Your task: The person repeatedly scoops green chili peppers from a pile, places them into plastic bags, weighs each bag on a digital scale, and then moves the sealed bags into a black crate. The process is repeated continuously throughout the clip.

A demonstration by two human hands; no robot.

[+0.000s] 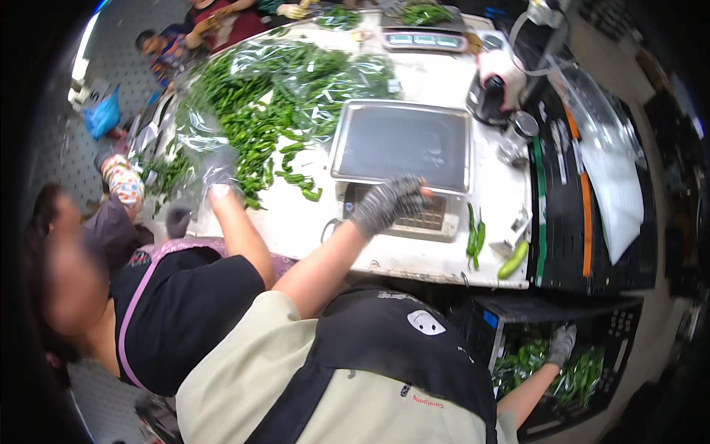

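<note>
My left hand [391, 204], in a grey striped glove, is over the keypad end of a digital weighing scale [404, 145], with nothing visible in it. The scale's metal platform bears nothing. At the lower right, my right hand [563, 345], gloved alike, reaches into a black plastic crate [624, 347] and touches bagged green peppers [582, 377]; whether its fingers grip a bag cannot be told. A large heap of green peppers [252, 122] lies left of the scale, partly under clear plastic bags [316, 72].
A co-worker's gloved hand [219, 166] is in a plastic bag at left; other people stand around the table. Two long green peppers [475, 238] and a pale green one [513, 260] lie near the table's right corner. A second scale [424, 40] stands at the far side.
</note>
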